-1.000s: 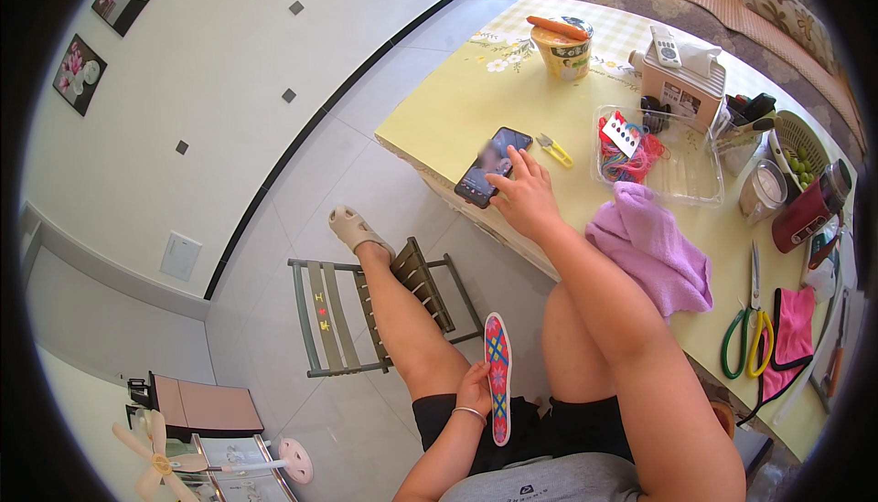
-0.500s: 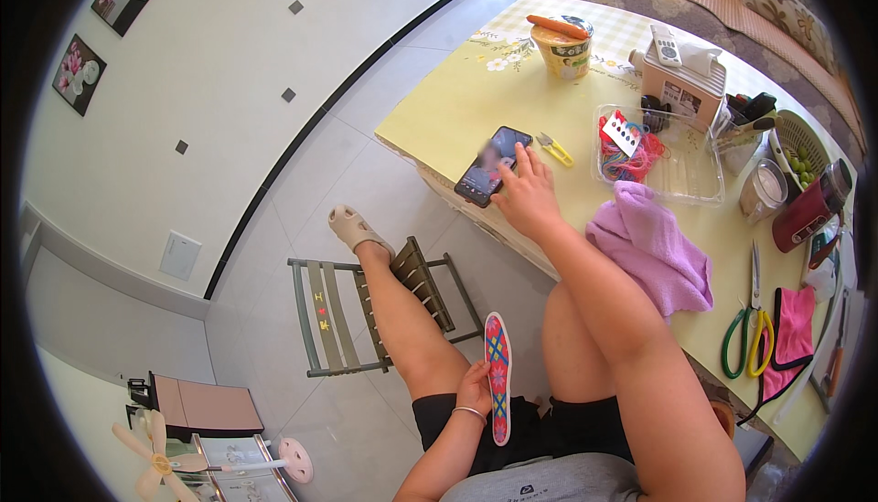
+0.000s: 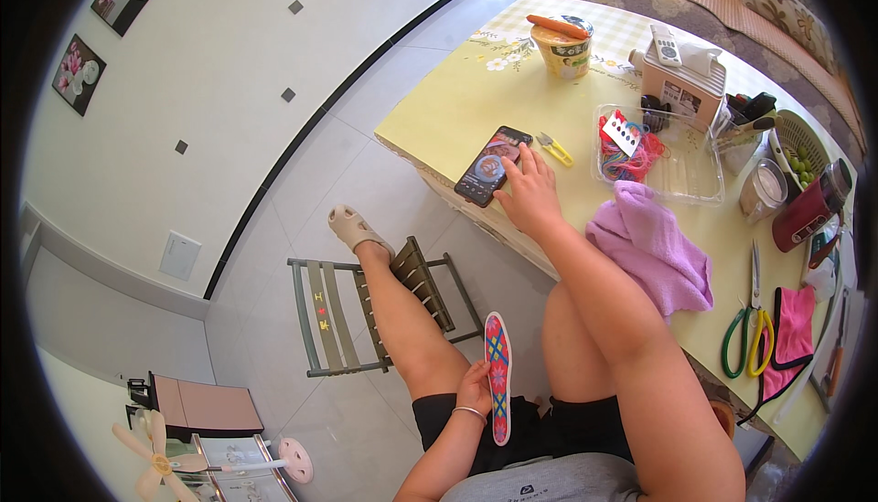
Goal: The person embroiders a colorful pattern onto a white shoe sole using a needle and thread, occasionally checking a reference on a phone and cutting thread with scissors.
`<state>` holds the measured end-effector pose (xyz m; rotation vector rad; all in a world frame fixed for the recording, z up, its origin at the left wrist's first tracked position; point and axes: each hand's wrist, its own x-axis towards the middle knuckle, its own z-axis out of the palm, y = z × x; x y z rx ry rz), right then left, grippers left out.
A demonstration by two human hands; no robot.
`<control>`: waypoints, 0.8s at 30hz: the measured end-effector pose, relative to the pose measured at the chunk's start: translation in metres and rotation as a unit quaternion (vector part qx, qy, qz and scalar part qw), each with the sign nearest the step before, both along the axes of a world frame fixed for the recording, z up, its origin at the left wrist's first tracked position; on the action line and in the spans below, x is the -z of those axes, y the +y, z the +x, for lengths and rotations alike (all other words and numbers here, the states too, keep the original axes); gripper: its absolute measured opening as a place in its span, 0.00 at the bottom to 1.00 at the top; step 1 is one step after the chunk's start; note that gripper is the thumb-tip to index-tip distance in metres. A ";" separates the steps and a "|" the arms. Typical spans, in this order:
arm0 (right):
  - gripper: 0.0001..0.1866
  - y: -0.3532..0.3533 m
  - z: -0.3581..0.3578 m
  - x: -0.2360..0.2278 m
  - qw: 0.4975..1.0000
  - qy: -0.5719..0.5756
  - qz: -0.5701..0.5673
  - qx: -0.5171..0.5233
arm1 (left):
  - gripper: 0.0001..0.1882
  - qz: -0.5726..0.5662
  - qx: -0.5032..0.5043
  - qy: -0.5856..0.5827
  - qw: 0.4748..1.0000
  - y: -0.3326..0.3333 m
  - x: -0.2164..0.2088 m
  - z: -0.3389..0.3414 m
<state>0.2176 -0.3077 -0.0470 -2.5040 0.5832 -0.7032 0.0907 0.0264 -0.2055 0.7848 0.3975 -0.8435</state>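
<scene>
My left hand [image 3: 473, 387], with a bangle on its wrist, rests on my lap and grips a patterned insole [image 3: 498, 376] along its edge. Red and pink with blue and yellow lattice lines, the insole stands lengthwise in view. My right hand [image 3: 530, 189] stretches over the table's near edge, fingers apart, its fingertips at the lit screen of a black phone [image 3: 492, 168]. The phone lies flat on the yellow table. Close beside it are small yellow snips [image 3: 554, 149]. A lilac towel [image 3: 645, 246] lies right of my right forearm.
A clear plastic tray [image 3: 681, 173] holds colourful yarn [image 3: 631, 150]. Farther off stand an instant-noodle tub [image 3: 564, 54] with an orange stick-shaped item on top and a tissue box [image 3: 681, 86]. Scissors [image 3: 754, 315] and a maroon flask [image 3: 807, 214] are at right. A folding stool [image 3: 334, 319] stands on the floor.
The picture on the phone screen has changed. My right fingers have shifted slightly over it. My left hand and the insole have stayed put.
</scene>
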 end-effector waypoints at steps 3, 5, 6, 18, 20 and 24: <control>0.29 0.000 -0.002 -0.002 1.000 -0.002 -0.019 -0.022 | 0.08 -0.010 0.003 0.002 1.000 0.000 -0.001 0.000; 0.27 0.000 -0.003 -0.002 0.999 -0.007 -0.027 -0.036 | 0.07 -0.016 0.004 0.005 1.000 0.000 0.000 0.001; 0.26 0.000 -0.003 -0.001 0.999 -0.013 -0.028 -0.041 | 0.07 -0.017 0.004 0.007 1.000 0.000 0.000 0.001; 0.34 0.000 0.001 0.002 1.000 0.006 -0.018 0.004 | 0.06 -0.017 0.005 0.009 1.000 0.000 0.000 0.001; 0.34 0.001 -0.001 0.001 1.000 0.005 -0.014 -0.003 | 0.06 -0.015 0.005 0.009 1.000 0.000 0.000 0.001; 0.33 0.000 -0.001 0.000 1.000 0.001 -0.009 -0.005 | 0.06 -0.015 0.005 0.010 1.000 0.000 0.000 0.001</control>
